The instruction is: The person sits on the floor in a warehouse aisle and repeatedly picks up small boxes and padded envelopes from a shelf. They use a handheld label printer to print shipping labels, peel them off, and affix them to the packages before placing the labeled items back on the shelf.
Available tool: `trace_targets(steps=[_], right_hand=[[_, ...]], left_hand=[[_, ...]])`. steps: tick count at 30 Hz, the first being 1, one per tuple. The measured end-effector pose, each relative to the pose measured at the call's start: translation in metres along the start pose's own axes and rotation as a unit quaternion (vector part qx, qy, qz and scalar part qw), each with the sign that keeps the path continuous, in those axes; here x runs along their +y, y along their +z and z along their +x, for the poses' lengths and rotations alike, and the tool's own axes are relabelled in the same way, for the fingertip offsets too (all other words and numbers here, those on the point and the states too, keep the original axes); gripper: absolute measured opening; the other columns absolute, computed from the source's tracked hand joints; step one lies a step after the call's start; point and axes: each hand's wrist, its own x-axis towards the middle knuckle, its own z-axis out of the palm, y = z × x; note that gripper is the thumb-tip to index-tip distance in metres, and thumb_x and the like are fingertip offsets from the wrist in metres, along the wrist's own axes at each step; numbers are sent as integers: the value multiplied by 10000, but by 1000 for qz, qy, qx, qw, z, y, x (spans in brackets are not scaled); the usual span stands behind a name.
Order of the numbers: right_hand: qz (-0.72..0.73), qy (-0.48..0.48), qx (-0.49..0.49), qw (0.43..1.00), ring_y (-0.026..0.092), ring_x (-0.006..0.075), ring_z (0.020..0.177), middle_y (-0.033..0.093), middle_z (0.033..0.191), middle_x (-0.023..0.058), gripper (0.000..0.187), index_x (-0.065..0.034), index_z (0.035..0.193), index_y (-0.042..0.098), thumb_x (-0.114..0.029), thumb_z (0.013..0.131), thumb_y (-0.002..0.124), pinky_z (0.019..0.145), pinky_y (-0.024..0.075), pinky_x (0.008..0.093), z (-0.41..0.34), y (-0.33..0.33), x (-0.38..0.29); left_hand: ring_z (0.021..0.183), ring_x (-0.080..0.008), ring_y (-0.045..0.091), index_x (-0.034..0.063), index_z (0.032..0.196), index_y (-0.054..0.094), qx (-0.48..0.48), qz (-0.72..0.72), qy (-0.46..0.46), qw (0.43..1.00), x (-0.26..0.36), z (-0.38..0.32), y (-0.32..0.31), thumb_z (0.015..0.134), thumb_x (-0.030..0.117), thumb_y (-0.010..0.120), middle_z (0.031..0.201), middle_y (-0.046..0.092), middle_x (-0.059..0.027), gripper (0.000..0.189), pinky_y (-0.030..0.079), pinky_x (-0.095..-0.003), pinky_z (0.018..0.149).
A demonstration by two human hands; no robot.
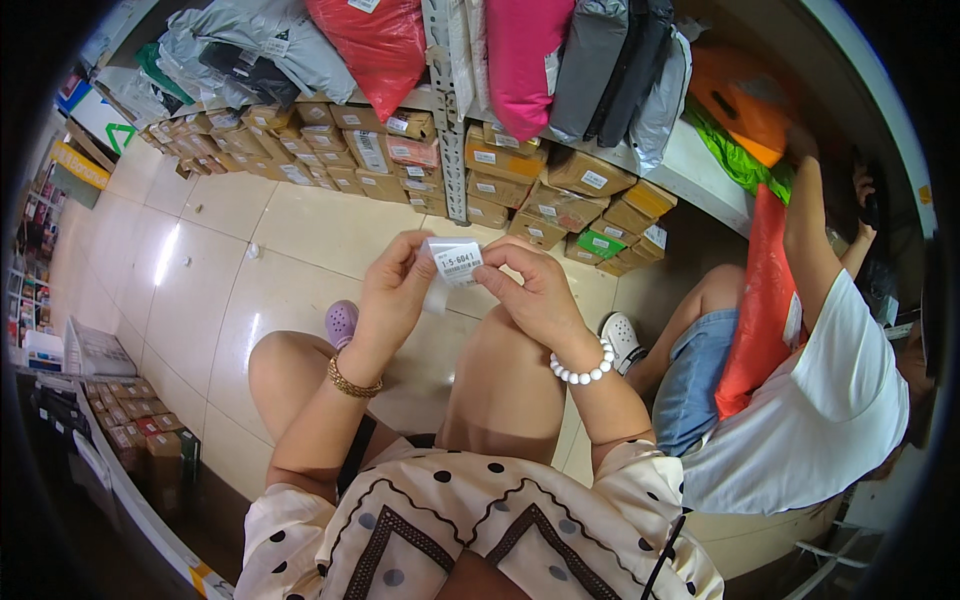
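Between my two hands, above my knees, is a strip of white printed labels (456,262) on shiny backing. My left hand (397,289) pinches the strip's left side between thumb and fingers. At the right edge, the thumb and forefinger of my right hand (529,281) grip the printed label, which bears writing and a barcode. A loose end of the backing (435,298) hangs below. Part of the strip is hidden behind my left fingers.
Ahead, cardboard boxes (360,154) are stacked under a shelf of bagged parcels, including a pink bag (525,67), beside a perforated metal post (450,150). To my right, a co-worker (802,420) reaches into the shelf, a red parcel (757,315) against their body. More boxes (142,420) stand at left.
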Motion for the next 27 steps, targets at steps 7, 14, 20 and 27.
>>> trace_targets(steps=[7,14,20,27], right_hand=[[-22,-3,6,1000,572,209,842,597,876,76,96,-4,896,619,-79,842,648,767,461,298,-11,3,-5],[46,-5,69,997,545,136,877,586,960,40,130,-9,964,639,-40,838,648,779,429,251,-22,2,-3],[87,-26,168,982,553,133,892,602,995,56,104,-1,964,636,-12,863,617,793,442,246,-37,-8,15],[161,96,365,912,567,93,757,633,890,18,170,-8,1098,592,-72,945,554,697,467,216,-47,-36,91]], left_hand=[[904,-128,534,11,1071,604,-93,56,133,985,6,-7,-10,897,25,567,1064,582,-64,178,429,-238,782],[740,-142,527,-22,835,613,-72,85,75,991,4,-6,9,884,66,621,787,578,-57,101,424,-253,691],[655,-140,477,-21,765,568,-131,186,48,973,-7,2,23,891,100,626,703,535,-71,185,400,-273,605],[723,-121,496,-19,766,560,-139,246,10,959,-26,4,22,905,95,586,781,565,-50,182,417,-246,674]])
